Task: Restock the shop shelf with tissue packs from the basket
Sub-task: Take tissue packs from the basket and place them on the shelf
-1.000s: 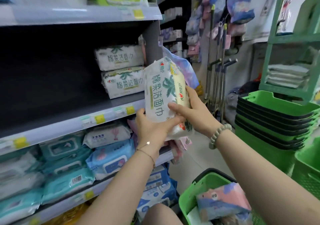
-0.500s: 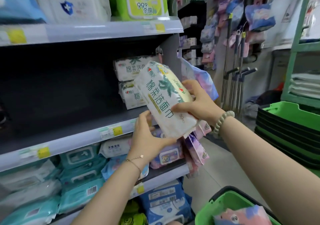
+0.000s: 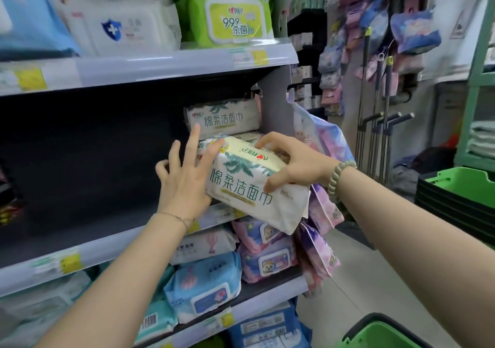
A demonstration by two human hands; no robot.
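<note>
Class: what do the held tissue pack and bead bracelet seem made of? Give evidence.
The tissue pack: likely soft plastic film, with sheen and creases at its sealed end. The bead bracelet: smooth pale green beads, perhaps stone or glass.

Mid-frame, a thin gold chain (image 3: 176, 218) rings the left hand's (image 3: 184, 179) wrist, pale green beads (image 3: 338, 177) the right hand's (image 3: 297, 165); forearms (image 3: 120, 280) bare.

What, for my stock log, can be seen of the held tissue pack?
The tissue pack is white, plastic-wrapped, with green palm leaves, green lettering and a pale yellow top panel with a red logo. It is tilted, right end lower, before two matching packs on the shelf. The right hand grips it from above; the left hand touches its left end.
</note>
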